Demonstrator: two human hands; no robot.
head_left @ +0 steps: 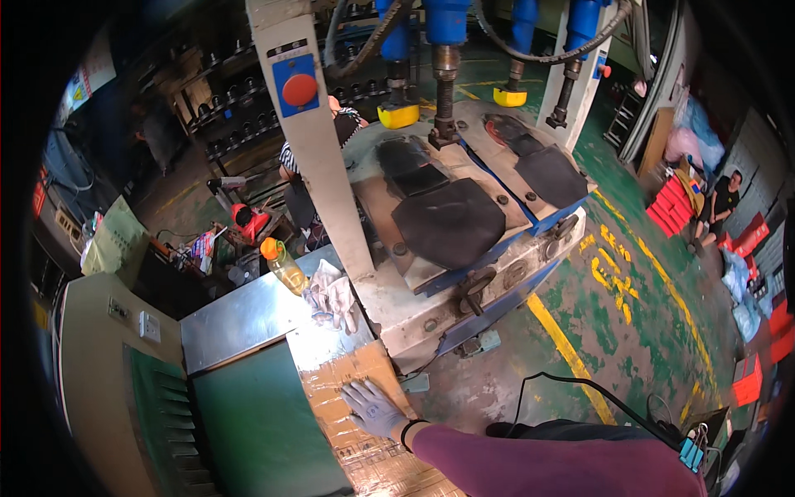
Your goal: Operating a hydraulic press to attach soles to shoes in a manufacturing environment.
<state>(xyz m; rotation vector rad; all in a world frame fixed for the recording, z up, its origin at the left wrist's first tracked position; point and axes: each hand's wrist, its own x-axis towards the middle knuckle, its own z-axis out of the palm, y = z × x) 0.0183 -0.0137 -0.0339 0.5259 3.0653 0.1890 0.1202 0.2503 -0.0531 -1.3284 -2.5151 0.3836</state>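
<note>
Left hand [374, 409], gloved, spread flat on taped cardboard [364, 455], near side, left of the press [522, 273]; fingers loose. Right hand out of sight, can't tell its state. Bottle [285, 268] farther off.

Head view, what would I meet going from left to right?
White rectangular socket, yellowish see-through bottle with an orange cap, gray-gloved hand, dark threaded metal shaft, rightmost flat black sheet, seated person in a black shirt.

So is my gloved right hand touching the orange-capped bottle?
Apart: the head view plainly shows taped cardboard between the gloved right hand and the orange-capped bottle.
</note>
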